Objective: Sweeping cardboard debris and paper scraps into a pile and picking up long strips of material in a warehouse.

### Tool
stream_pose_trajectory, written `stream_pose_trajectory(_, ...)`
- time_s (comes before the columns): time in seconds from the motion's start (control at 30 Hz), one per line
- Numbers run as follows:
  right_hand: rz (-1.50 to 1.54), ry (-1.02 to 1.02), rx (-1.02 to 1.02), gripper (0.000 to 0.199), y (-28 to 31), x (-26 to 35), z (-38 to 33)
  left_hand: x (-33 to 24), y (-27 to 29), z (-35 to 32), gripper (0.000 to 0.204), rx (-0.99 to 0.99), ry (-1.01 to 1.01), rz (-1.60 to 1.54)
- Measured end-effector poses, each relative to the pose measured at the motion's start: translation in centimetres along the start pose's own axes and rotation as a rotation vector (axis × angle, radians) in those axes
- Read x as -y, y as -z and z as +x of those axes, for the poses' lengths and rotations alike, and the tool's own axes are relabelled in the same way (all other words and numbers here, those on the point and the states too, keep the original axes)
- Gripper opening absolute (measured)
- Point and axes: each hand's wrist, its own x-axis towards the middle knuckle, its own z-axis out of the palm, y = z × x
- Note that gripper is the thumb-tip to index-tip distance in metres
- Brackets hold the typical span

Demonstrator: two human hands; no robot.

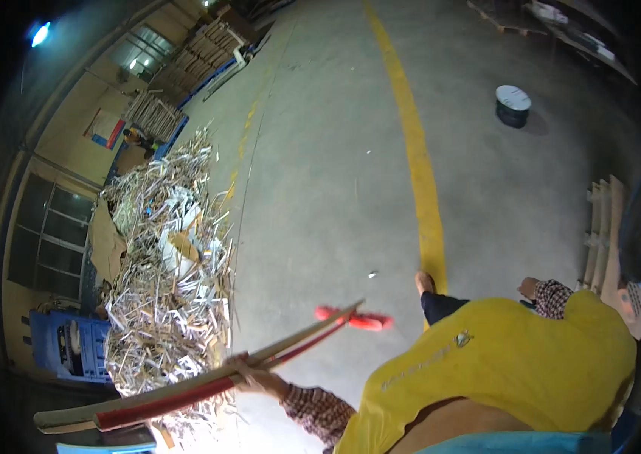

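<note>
My left hand (pixel 258 377) is closed around two long poles held together, slanting across the lower left. One is a tan, wood-coloured pole (pixel 161 397); just beneath it runs a red pole (pixel 165 403). Past their far ends shows a red piece with a fringed edge (pixel 369 319), which looks like a broom head; whether it is joined to the red pole I cannot make out. Beyond the yellow apron on my body, my right hand (pixel 529 287) shows only partly, with nothing visible in it; its fingers are too small to read.
A large heap of paper and cardboard strips (pixel 169 280) lies along the left wall, beside a blue crate (pixel 71 344). Stacked cardboard (pixel 199 57) stands farther back. A yellow floor line (pixel 415 144) runs ahead. To the right are a dark drum with white top (pixel 513 100) and a wooden pallet (pixel 604 234).
</note>
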Motion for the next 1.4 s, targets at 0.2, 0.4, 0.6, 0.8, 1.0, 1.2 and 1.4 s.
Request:
stream_pose_trajectory(0.2,-0.055,-0.101,-0.021,0.023,15.1,-8.8,10.9,2.8,-15.1,11.9,0.014,-0.042,-0.162,-0.152)
stream_pose_trajectory(0.4,0.712,-0.015,-0.788,0.025,40.8,-17.1,19.2,7.7,-25.0,21.1,0.014,-0.088,-0.215,-0.195)
stream_pose_trajectory(0.6,1.316,-0.087,-0.711,0.034,59.9,-23.3,32.0,16.7,-36.5,32.2,0.016,-0.160,-0.063,-0.176)
stream_pose_trajectory(0.8,0.983,-0.134,-0.608,0.034,63.4,-28.9,41.8,23.6,-52.9,44.8,0.023,-0.101,0.058,-0.260)
stream_pose_trajectory(1.0,0.319,-0.133,-0.264,0.024,63.5,-31.8,48.6,30.8,-69.8,53.1,0.025,0.142,-0.042,-0.114)
stream_pose_trajectory(1.2,0.366,-0.109,-0.002,0.024,73.7,-39.8,56.7,36.4,-86.6,61.3,0.025,-0.020,0.020,-0.040)
stream_pose_trajectory(1.4,0.755,-0.316,-0.341,0.028,100.6,-54.0,67.0,40.6,-96.7,71.4,0.022,0.000,-0.103,-0.053)
